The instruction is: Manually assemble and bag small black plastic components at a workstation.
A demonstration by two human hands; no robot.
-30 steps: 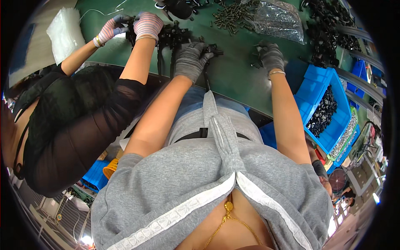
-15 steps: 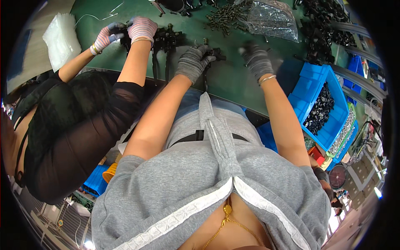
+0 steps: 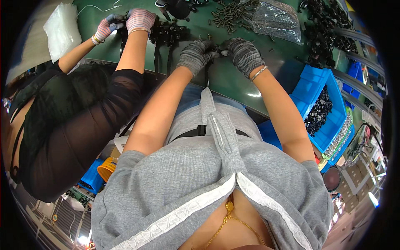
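Over the green table my left hand (image 3: 195,57), in a grey striped work glove, is closed on a black lever-like part (image 3: 206,74). Its narrow blade points down toward my body, and a small brass-coloured end shows above my fingers. My right hand (image 3: 244,54), gloved the same way, has its fingertips bent together against the right side of this part. Whatever small piece they pinch is hidden by the glove. Several similar black lever assemblies (image 3: 167,36) lie to the left of my left hand.
A co-worker's striped-gloved hands (image 3: 140,21) work at the left, near a white foam sheet stack (image 3: 62,31). Beyond my hands lie loose brass-coloured fittings (image 3: 227,17) and a clear plastic bag (image 3: 277,23). Black parts (image 3: 323,35) are heaped at right, above a blue bin (image 3: 306,85).
My right hand has moved left from open table to the black lever-like part and its fingers have come together there. My left hand still holds the part.
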